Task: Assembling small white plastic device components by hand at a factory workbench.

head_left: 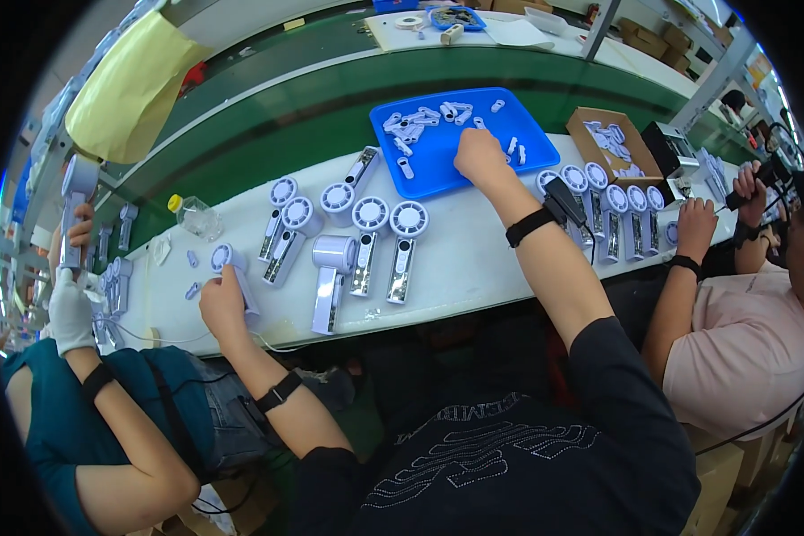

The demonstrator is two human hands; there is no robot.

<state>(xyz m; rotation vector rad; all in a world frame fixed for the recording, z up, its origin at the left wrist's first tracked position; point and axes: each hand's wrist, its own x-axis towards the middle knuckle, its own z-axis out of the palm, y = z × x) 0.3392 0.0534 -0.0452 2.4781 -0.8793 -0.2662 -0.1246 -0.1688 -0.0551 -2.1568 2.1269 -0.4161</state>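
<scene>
From up here I cannot see my right hand's (479,154) fingertips: they dip into the shallow blue plastic tray (509,112) among small white moulded clips (417,122), so I cannot tell whether they grasp one or stay loose. My left hand (222,302) curls around the handle of a pale lavender handheld fan body (230,265) lying at the near left of the white bench top (473,259), its round grille head poking out beyond my knuckles while the handle is mostly covered. Beside it, more lavender fan bodies (366,234) lie in a loose row, smooth matte shells with open silvery handle slots. A brown cardboard box (609,138) of white parts sits right of the tray. A green conveyor belt (268,134) runs behind the bench. A neighbour's white-gloved hand (70,308) shows at the left; at the right edge another worker's hands (695,225) are partly cut off.
</scene>
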